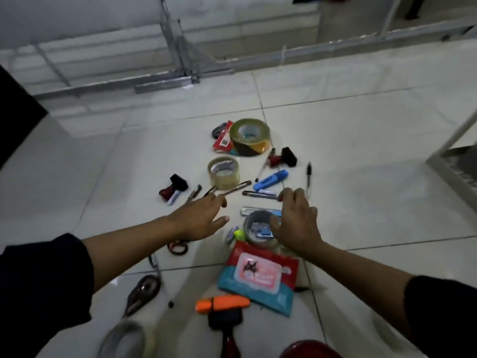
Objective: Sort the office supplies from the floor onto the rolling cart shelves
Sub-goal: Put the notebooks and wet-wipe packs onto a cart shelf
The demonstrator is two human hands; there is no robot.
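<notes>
L grip (204,218) open, fingers spread, R grip (294,220) open, palm down, both arms outstretched

The light is dim and cool, and my view is soft with motion blur all over. The glossy floor (361,151) throws back pale sheen and faint reflections. Straight rails bow toward the upper corners of the frame. My dark sleeves (44,285) sink into near-black at the lower edges.

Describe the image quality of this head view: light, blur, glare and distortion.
Head view: dim, bluish light; wide-angle bending curves the metal rail and the floor tile lines; both the left hand and right hand are motion-smeared; the wipes pack print is soft, unreadable; faint glare on the tiles at lower left.
</notes>
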